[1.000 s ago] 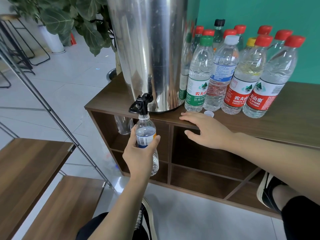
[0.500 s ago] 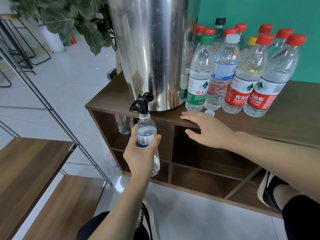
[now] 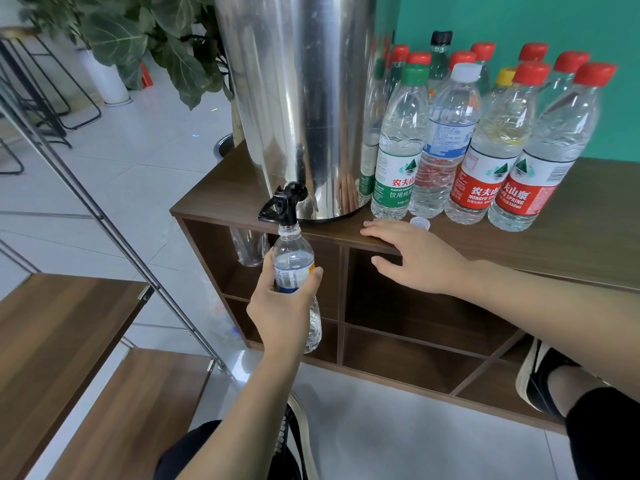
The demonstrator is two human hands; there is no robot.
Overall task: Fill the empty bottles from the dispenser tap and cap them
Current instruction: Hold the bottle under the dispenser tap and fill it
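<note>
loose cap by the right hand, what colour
White, seen in the head view: loose cap.

Brown wooden cabinet (image 3: pixel 588 216) with open compartments. On top: steel dispenser (image 3: pixel 304 98), capped bottles (image 3: pixel 485 140) beside it, loose white cap (image 3: pixel 420 222), right hand (image 3: pixel 415 258) resting at front edge.

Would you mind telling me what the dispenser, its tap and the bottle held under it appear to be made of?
The dispenser looks like polished stainless steel: its wall mirrors the bottles beside it. The tap seems to be black moulded plastic with a slight gloss. The bottle that the left hand grips is thin clear plastic, probably PET: see-through, with a ribbed lower body and a paper or film label.
</note>
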